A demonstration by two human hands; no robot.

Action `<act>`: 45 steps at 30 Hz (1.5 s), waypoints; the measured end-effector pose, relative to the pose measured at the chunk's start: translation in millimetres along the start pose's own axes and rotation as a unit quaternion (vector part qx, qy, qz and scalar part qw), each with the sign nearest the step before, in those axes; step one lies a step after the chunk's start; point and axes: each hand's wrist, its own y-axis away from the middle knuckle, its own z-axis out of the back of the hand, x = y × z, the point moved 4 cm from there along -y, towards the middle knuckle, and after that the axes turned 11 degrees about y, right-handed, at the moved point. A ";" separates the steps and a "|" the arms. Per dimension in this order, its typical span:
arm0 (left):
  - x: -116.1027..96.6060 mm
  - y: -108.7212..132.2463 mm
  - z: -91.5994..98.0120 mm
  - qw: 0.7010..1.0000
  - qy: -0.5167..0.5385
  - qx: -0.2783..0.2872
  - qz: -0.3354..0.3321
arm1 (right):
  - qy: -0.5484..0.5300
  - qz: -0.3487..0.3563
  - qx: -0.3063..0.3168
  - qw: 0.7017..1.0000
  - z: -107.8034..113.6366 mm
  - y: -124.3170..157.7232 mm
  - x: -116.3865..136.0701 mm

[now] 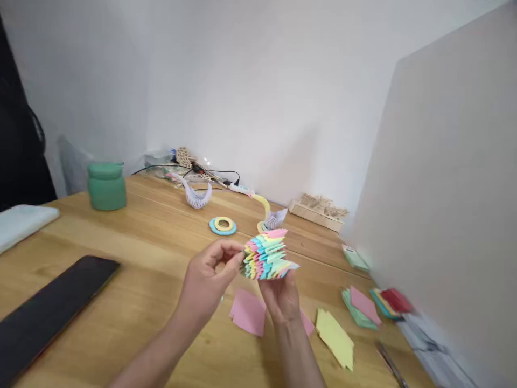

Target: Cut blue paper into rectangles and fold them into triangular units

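Observation:
A multicoloured folded-paper model (266,256), with rows of pink, yellow, blue and green points, is held above the table. My right hand (283,299) grips it from underneath, its fingers partly hidden behind the paper. On the model's left edge, my left hand (218,264) pinches with thumb and forefinger; whether a loose piece is between them I cannot make out. Below lie pink paper sheets (248,312) and, to the right, yellow paper sheets (335,337). Farther back are a white paper swan (196,195), a yellow-necked paper swan (275,218) and a blue and yellow paper ring (222,226).
A green jar (107,186) and a black flat slab (56,312) are on the left. At right lie green and pink paper stacks (361,308), a red stack (397,300) and a pen-like tool (391,364). A wooden tray (317,213) stands by the wall, with cables (220,171) left of it.

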 end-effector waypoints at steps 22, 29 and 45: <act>-19.0 0.6 2.3 0.949 -0.234 -0.010 -0.211 | 0.016 -0.010 -0.012 1.000 -5.6 0.6 -2.2; -11.4 2.1 6.9 0.974 -0.163 -0.023 -0.158 | 0.019 0.006 0.008 1.000 -10.8 -1.0 -0.9; 4.6 2.6 5.6 0.995 -0.089 -0.024 -0.044 | 0.025 0.034 0.021 0.999 -17.9 0.9 4.4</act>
